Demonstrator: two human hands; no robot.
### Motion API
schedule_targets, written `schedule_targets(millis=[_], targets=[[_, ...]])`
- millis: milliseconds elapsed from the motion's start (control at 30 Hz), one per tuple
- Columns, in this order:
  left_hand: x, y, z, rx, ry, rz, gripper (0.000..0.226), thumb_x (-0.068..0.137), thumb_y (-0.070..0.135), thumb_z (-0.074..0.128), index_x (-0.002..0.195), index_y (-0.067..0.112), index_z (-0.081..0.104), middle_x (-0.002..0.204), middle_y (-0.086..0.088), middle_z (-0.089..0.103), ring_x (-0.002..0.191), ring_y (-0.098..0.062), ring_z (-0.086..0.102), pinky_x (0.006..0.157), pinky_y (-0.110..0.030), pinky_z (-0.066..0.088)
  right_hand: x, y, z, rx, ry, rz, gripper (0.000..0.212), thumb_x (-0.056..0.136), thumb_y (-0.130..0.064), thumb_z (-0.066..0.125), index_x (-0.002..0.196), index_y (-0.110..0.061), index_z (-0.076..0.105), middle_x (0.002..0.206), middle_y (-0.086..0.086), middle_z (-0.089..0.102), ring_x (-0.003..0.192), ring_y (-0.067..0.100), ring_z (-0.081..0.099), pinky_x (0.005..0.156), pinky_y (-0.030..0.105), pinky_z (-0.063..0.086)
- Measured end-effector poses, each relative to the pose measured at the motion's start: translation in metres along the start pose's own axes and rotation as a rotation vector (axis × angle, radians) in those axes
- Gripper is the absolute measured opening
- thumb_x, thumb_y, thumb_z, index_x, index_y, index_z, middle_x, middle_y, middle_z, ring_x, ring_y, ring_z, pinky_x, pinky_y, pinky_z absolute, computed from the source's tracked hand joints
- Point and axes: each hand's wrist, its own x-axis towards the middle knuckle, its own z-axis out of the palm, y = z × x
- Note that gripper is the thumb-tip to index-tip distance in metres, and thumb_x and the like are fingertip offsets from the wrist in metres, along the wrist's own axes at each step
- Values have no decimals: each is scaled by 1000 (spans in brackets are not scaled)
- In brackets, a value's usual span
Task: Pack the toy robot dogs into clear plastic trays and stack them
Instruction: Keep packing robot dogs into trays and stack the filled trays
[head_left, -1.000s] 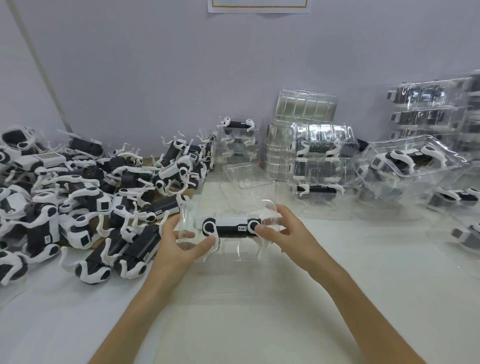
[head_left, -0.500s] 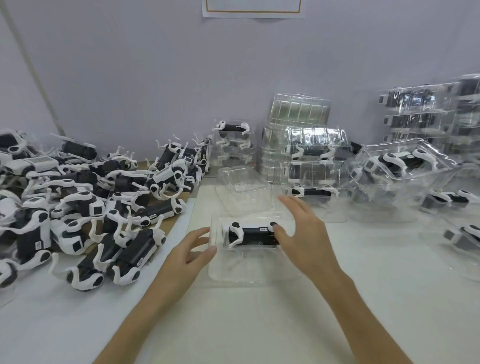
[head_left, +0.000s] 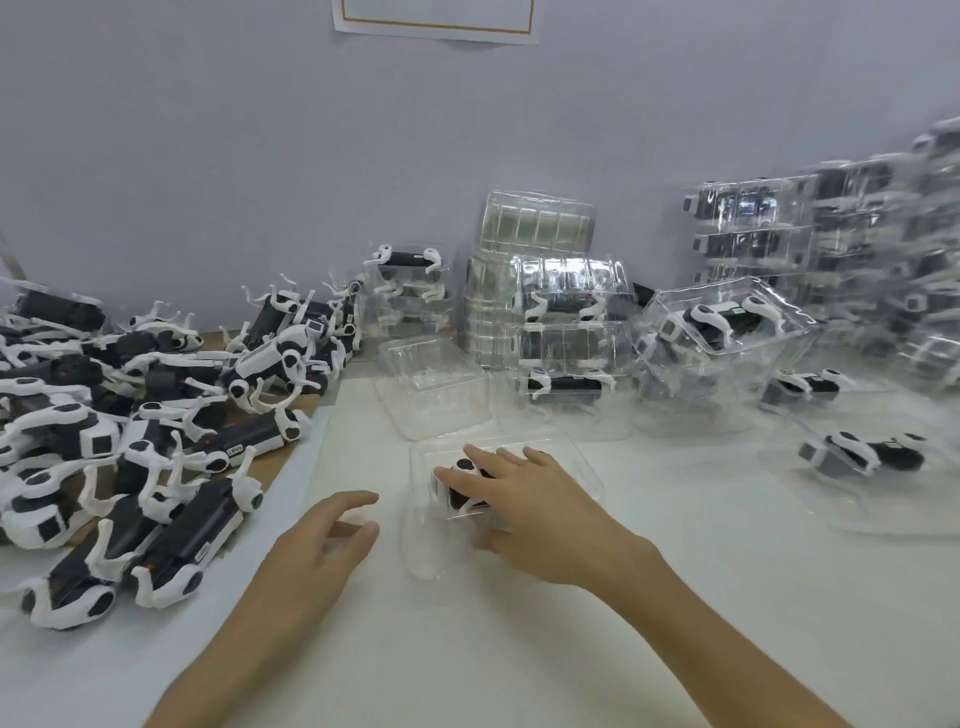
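A clear plastic tray (head_left: 582, 467) lies on the white table in front of me with a black-and-white toy robot dog (head_left: 460, 493) inside it. My right hand (head_left: 524, 499) lies on top of the tray and dog, fingers spread and pointing left, thumb against the tray's near side. Just left of the tray, my left hand (head_left: 327, 540) hovers over the table with loosely bent fingers and holds nothing. Much of the dog is hidden under my right hand.
A big pile of loose toy dogs (head_left: 130, 415) fills the left side. An empty clear tray (head_left: 431, 384) sits behind the one I touch. Stacks of packed trays (head_left: 566, 332) stand at the back, with more (head_left: 831, 260) at the right and another packed tray (head_left: 862, 457) lying flat.
Both hands held the tray with the dog a second ago. The tray now lies on the table, my left hand has let go and drawn back, and my right hand has moved on top.
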Motion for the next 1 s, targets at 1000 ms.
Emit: schedule_targets(millis=[1000], targets=[[1, -20, 24, 741, -45, 274, 60, 89, 58, 33, 125, 27, 69, 132, 0, 64, 116, -26, 65, 79, -53, 53, -146, 316, -144, -221, 377, 948, 55, 90, -8, 66, 141, -26, 54, 131, 14, 63, 117, 37, 55, 99, 58, 44]])
